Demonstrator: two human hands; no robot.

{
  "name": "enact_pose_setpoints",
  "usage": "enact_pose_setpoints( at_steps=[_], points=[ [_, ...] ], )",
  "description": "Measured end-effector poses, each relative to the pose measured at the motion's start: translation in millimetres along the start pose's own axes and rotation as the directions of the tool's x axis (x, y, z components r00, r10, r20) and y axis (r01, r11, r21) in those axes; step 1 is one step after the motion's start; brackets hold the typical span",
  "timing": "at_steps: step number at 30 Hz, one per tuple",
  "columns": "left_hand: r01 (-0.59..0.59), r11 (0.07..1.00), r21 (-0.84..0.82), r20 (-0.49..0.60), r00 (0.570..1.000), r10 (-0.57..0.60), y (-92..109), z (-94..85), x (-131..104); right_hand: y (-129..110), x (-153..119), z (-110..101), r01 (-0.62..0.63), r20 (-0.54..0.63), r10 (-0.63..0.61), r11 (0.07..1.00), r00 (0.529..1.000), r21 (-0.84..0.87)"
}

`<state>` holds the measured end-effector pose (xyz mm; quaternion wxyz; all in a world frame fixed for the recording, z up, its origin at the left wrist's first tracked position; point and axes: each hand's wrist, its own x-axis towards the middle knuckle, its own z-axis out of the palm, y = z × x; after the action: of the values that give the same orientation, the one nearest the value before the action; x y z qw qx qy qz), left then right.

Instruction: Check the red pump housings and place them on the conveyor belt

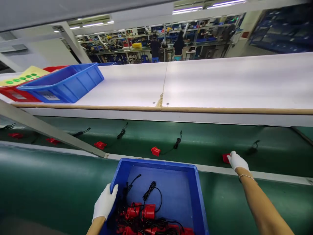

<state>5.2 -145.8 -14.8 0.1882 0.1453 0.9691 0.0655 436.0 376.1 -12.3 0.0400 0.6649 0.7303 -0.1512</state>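
Note:
My left hand [105, 201], in a white glove, grips the left wall of a blue plastic bin [158, 162]. Inside lie several red plastic housings [148, 211] with coiled black cables [149, 191], piled toward the near side. Off to the right, my gloved right hand [237, 160] reaches onto the green belt behind the bin. Its fingers are closed at a red housing [226, 158], whose right part they hide. A black cable [253, 148] lies just beyond that hand. Farther left on the belt is another red housing [156, 151] with its bundled cable [177, 142].
More red housings [100, 145] sit spaced along the belt [200, 143]. A slanted grey post [53, 130] crosses at left. Above the belt runs a white shelf [220, 85] carrying a blue tray [80, 81] and a red tray [22, 94]. Two people stand in the background.

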Motion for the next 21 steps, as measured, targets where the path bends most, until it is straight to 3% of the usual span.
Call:
enact_pose_setpoints(
  at_steps=[2, 5, 7, 9, 11, 13, 16, 18, 21],
  points=[
    [-0.005, 1.0, -0.002, -0.009, 1.0, 0.005, 4, -2.1, -5, -13, 0, 17, -0.012, 0.036, 0.012, 1.0, 0.999, 0.006],
    [-0.015, 1.0, 0.003, -0.021, 1.0, 0.015, 5, -1.8, -8, -34, -12, 19, 0.022, 0.005, -0.022, 0.998, 1.0, 0.053],
    [-0.027, 1.0, 0.004, -0.021, 0.999, 0.027, 2, 0.0, -9, -56, -39, 20, 0.122, -0.027, -0.12, 0.986, 0.992, 0.11],
    [-0.039, 0.999, -0.003, -0.019, 0.999, 0.039, 0, 1.5, -10, -87, -90, 33, 0.277, -0.006, -0.28, 0.944, 0.96, 0.18],
    [-0.05, 0.999, -0.021, -0.017, 0.999, 0.05, -2, 2.1, -11, -124, -160, 62, 0.446, 0.092, -0.482, 0.856, 0.871, 0.262],
    [-0.062, 0.997, -0.045, -0.013, 0.998, 0.062, -3, 1.5, -12, -161, -237, 103, 0.581, 0.237, -0.664, 0.741, 0.709, 0.338],
    [-0.083, 0.993, -0.081, -0.006, 0.997, 0.083, -5, -0.5, -14, -202, -323, 161, 0.645, 0.418, -0.751, 0.657, 0.511, 0.39],
    [-0.095, 0.99, -0.104, -0.003, 0.995, 0.095, -6, -1.7, -15, -213, -349, 185, 0.647, 0.5, -0.751, 0.643, 0.431, 0.409],
    [-0.108, 0.985, -0.136, 0.007, 0.994, 0.11, -9, -2.0, -16, -214, -358, 199, 0.618, 0.597, -0.711, 0.669, 0.372, 0.413]
  ],
)
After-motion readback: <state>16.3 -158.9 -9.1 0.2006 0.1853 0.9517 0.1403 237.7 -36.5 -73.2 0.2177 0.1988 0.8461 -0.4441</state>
